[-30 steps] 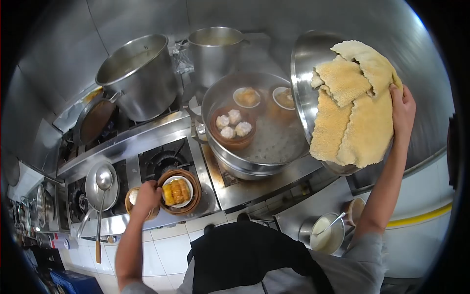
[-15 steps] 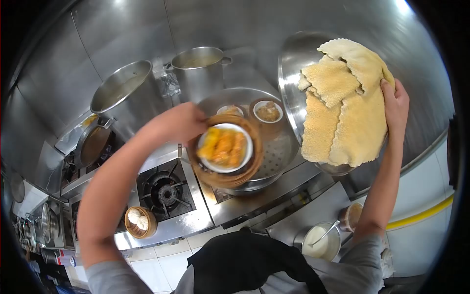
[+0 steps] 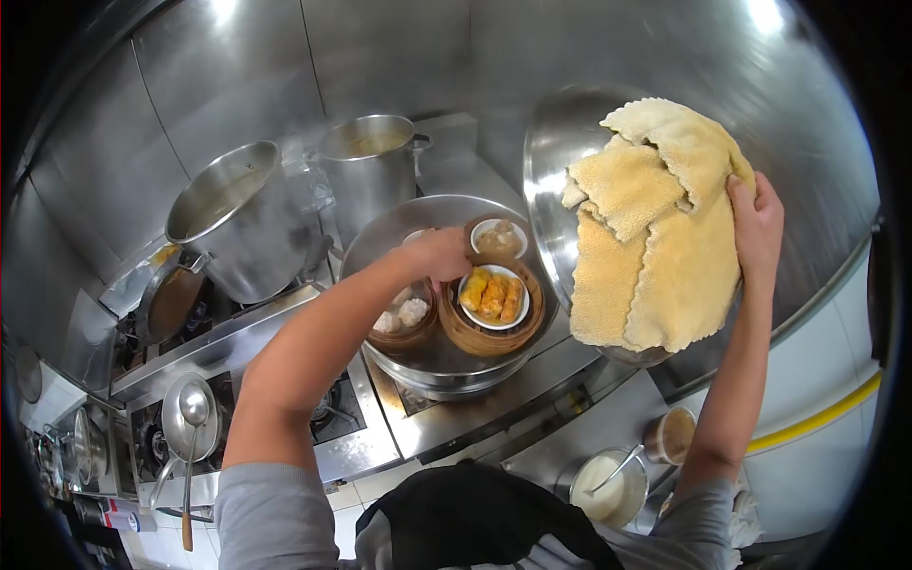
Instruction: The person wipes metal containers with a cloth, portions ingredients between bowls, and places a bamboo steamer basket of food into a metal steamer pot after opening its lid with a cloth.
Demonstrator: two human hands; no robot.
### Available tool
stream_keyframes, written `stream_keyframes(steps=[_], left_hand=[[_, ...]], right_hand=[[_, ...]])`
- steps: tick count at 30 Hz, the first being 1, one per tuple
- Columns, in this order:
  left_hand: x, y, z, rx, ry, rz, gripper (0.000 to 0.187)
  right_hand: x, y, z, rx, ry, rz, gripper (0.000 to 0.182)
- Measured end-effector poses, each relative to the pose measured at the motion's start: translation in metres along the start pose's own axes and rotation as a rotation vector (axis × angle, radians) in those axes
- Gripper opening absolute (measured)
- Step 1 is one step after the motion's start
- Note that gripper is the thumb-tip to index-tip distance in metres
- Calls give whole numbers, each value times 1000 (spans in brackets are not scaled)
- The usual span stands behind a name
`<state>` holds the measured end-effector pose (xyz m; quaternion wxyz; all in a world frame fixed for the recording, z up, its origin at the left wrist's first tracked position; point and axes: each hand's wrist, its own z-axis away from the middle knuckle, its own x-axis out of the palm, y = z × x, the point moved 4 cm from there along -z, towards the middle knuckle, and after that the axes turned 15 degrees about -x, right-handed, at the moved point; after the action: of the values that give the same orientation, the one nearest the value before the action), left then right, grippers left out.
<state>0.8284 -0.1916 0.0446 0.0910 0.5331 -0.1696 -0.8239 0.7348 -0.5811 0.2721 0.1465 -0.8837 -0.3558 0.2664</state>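
Note:
My left hand point(image 3: 442, 255) is closed at the far left rim of a round bamboo steamer basket point(image 3: 492, 332); its fingertips are partly hidden. In this basket a white dish holds orange-yellow rolls point(image 3: 491, 294). It sits in a wide metal steaming pan point(image 3: 446, 385), beside another bamboo basket with white dumplings point(image 3: 412, 312). Behind it, a small white bowl point(image 3: 499, 239) holds pale food. To the right, my right hand point(image 3: 757, 223) grips the edge of yellow, textured, cloth-like sheets point(image 3: 698, 261), which lie over a large shiny metal lid or bowl point(image 3: 551, 171) tilted up beside the pan.
Two tall metal pots point(image 3: 233, 223) stand at the back left. A small pan with a ladle point(image 3: 194, 407) rests on the left burners. Near my body are a pot of white liquid with a spoon point(image 3: 608, 486) and a brown container point(image 3: 673, 434). A yellow hose point(image 3: 817, 413) runs at right.
My left hand has carried the basket of rolls right and lowered it into the pan. The dumpling basket beside it has come into view. My right hand keeps its grip; the view has shifted slightly.

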Motion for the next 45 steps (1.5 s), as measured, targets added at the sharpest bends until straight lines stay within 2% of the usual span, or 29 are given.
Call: stream_keyframes(steps=[2,4,5,7,8,10,14,17,19,21,23,25,27,29,31,32,33,34,35,36,38,39,41,42,44,45], left_hand=[[4,11,1,41,3,-68,27],[0,29,27,-176,-61,-112,29],[4,31,27,-175,-64,-111,29],[14,38,23,-4,-76,-253,26],[19,40,20,-5,-79,-252,26],[21,52,19,47,113,-332,27],[45,55,3,66,105,-194,26],[50,73,22,40,132,-81,25],[36,104,74,122,127,-250,23],[20,119,154,64,127,-223,24],[11,120,245,228,198,-15,25],[-1,113,327,193,130,199,27],[6,98,396,87,34,525,30],[26,74,455,-188,102,871,31],[43,49,502,-499,398,950,26],[64,28,525,-744,517,969,24],[94,-5,542,-861,626,917,25],[127,-35,559,-992,703,682,31],[143,-32,573,-1237,698,440,40],[184,-58,582,-1347,650,373,52],[266,-119,602,-1338,758,351,52],[288,-124,593,-1306,763,657,54],[298,-113,577,-1190,763,1190,55],[291,-101,569,-1127,781,1360,54],[280,-85,556,-1009,822,1638,53],[283,-93,555,-1017,891,1674,50]], right_hand=[[0,-2,-2,1,-3,10,30],[-1,-3,-4,-16,-13,5,30],[-1,-4,-4,-14,-15,7,30],[1,-8,-4,-20,-22,-12,30],[2,-6,-5,-19,-25,-12,30],[5,-2,-8,-28,-41,-39,30],[7,-5,-10,-15,-46,-72,30],[3,-9,-16,-31,-99,-52,30],[3,-9,-18,-54,-95,-91,30],[2,-11,-21,-73,-124,-124,30],[-3,-19,-26,-79,-152,-155,30],[3,-27,-36,-113,-237,-154,32],[1,-37,-48,-114,-328,-136,34],[5,-38,-63,-101,-452,-112,41],[19,-26,-67,-89,-526,-110,43],[21,-29,-73,-99,-562,-74,45],[22,-31,-77,-107,-596,-20,47],[24,-31,-79,-133,-622,-24,47],[25,-30,-81,-157,-618,21,48],[26,-29,-85,-181,-610,64,48],[33,-21,-79,-170,-639,25,49],[32,-18,-81,-163,-638,25,49],[32,-9,-77,-178,-607,-72,42],[38,3,-78,-189,-652,-109,44],[37,2,-77,-185,-657,-14,46],[46,11,-77,-193,-665,-5,50]])
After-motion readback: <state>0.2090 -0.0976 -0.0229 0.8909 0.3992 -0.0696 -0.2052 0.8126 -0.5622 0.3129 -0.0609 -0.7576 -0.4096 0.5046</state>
